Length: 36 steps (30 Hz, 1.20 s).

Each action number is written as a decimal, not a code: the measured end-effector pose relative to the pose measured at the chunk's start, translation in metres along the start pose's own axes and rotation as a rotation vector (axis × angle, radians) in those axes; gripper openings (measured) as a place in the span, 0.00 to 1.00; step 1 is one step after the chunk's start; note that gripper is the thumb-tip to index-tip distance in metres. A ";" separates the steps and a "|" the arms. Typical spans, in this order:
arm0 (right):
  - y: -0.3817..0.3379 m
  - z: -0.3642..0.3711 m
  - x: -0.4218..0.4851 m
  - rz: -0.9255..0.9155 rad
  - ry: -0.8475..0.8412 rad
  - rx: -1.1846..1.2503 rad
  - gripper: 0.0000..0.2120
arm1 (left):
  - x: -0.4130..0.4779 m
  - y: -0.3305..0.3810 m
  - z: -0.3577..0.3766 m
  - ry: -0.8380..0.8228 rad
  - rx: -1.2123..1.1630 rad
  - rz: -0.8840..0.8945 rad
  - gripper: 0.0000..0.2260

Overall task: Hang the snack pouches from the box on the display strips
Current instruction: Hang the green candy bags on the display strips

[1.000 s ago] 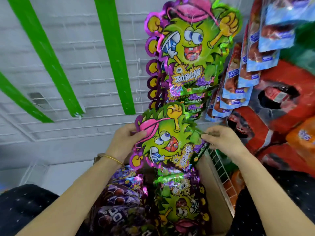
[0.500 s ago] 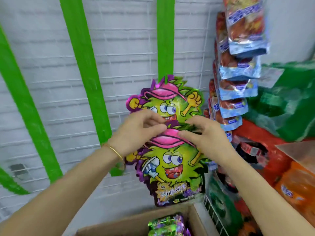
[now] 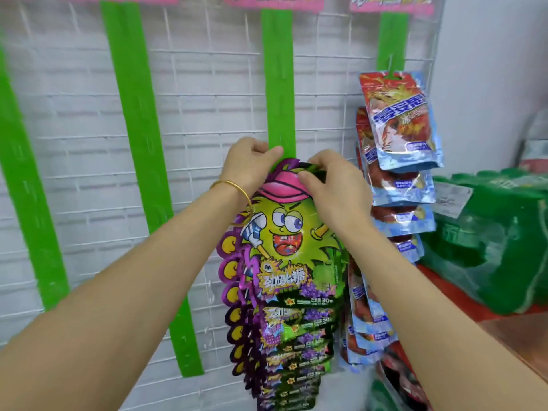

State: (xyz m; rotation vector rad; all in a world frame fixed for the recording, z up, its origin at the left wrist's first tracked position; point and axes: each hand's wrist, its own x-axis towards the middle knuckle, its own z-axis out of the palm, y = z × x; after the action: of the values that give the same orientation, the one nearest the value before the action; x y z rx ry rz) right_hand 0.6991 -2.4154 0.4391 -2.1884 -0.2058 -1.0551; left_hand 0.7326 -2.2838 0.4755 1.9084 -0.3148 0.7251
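Both hands atop pouch

Small shop corner, wire grid wall, green display strips hung with snack pouches, shrink-wrapped stock

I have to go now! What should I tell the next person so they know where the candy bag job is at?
Left hand: pinching the top edge of the green cartoon pouch against the middle green strip.
Right hand: gripping the pouch's pink-cap top.
Done: a column of the same pouches already hangs below on this strip; red-and-blue pouches fill the right strip.
Left: hook this pouch on, then continue. The strip above it and the left strip are bare. The box is out of view.
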 end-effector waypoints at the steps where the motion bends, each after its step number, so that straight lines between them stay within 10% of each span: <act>1: -0.002 0.001 0.003 -0.005 0.003 -0.038 0.11 | 0.000 0.003 -0.001 -0.009 0.015 0.007 0.07; 17: -0.006 0.012 0.008 -0.109 0.029 -0.260 0.12 | -0.001 0.011 -0.006 -0.009 -0.103 -0.168 0.10; 22: 0.001 0.013 0.000 -0.055 -0.074 -0.223 0.13 | -0.005 -0.002 -0.009 -0.064 0.020 -0.072 0.15; 25: 0.006 0.014 -0.001 -0.039 -0.092 -0.167 0.12 | -0.016 -0.012 -0.012 -0.097 -0.013 -0.037 0.01; 29: 0.010 0.016 0.000 -0.033 -0.086 -0.098 0.12 | -0.031 -0.025 -0.015 -0.106 0.054 0.064 0.15; 36: 0.029 0.002 -0.057 -0.215 0.200 -0.085 0.14 | -0.097 -0.055 -0.036 0.164 0.173 0.271 0.18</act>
State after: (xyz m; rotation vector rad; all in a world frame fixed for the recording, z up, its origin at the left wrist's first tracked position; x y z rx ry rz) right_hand 0.6750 -2.4271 0.3816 -2.1526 -0.3159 -1.4173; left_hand 0.6727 -2.2371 0.3868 1.9733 -0.4234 1.1139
